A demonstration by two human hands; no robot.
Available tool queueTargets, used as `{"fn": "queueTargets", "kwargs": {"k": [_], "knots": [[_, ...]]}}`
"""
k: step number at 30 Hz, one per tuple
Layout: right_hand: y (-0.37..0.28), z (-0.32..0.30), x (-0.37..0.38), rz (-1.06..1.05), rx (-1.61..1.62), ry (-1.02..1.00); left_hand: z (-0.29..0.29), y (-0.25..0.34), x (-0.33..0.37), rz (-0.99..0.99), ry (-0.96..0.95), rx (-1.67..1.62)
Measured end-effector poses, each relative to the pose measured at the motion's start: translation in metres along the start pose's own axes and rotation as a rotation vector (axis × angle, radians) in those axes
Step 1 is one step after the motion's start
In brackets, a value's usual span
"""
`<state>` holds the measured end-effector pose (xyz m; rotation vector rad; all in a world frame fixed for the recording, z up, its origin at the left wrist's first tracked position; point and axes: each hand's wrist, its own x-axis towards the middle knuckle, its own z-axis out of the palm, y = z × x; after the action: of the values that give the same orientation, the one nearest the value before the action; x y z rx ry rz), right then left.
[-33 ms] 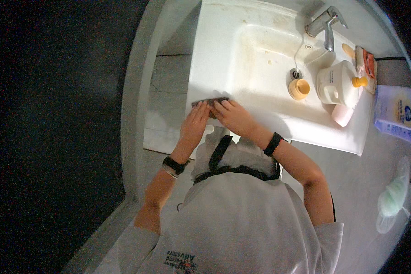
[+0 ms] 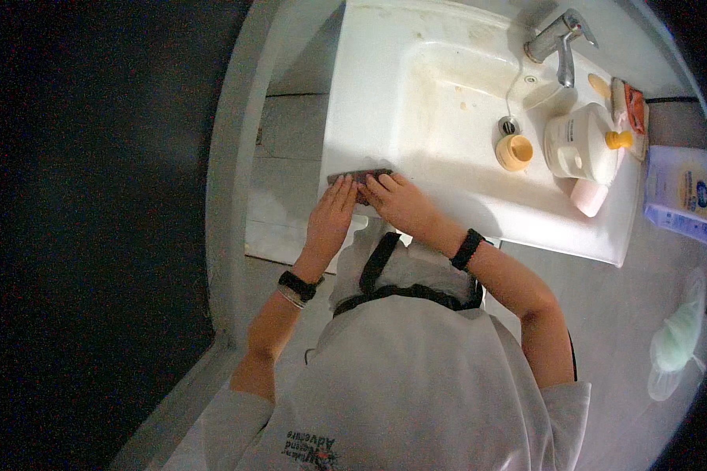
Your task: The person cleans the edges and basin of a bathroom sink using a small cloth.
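Note:
A dark brownish folded piece, probably cloth (image 2: 363,174), lies on the front left corner of the white sink (image 2: 361,102). My left hand (image 2: 335,206) rests on its left part, fingers together and stretched over its near edge. Beside it, my right hand (image 2: 401,196) has its fingers bent over the right part of the same piece. The fingertips of both hands almost meet at its middle. Both thumbs and the underside of the piece are hidden.
In the basin, a small yellow cup (image 2: 514,153) stands by the drain (image 2: 509,125). The tap (image 2: 558,47) is at the back right. A white jug-like container with a yellow knob (image 2: 585,145), a pink bottle (image 2: 587,198) and a purple pack (image 2: 681,192) line the right.
The dark folded piece shows a slightly flatter, straighter far edge under my fingers. My hands have barely moved.

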<state>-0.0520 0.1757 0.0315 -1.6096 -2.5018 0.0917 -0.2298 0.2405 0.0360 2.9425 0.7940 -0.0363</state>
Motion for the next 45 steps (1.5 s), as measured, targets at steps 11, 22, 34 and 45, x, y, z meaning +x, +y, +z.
{"fn": "queueTargets", "kwargs": {"k": [11,22,34,45], "knots": [[0.016,0.021,0.033,0.217,0.078,0.155,0.017,-0.018,0.041,-0.027,0.105,-0.014],[0.104,0.015,0.082,0.307,-0.071,0.163,0.0,-0.047,0.151,-0.04,0.126,-0.056],[0.04,0.016,0.059,0.212,-0.008,0.221,-0.008,-0.01,0.081,-0.247,-0.03,-0.021],[0.14,0.013,0.108,0.435,0.058,0.278,-0.009,-0.046,0.199,-0.15,0.211,-0.135]]}}
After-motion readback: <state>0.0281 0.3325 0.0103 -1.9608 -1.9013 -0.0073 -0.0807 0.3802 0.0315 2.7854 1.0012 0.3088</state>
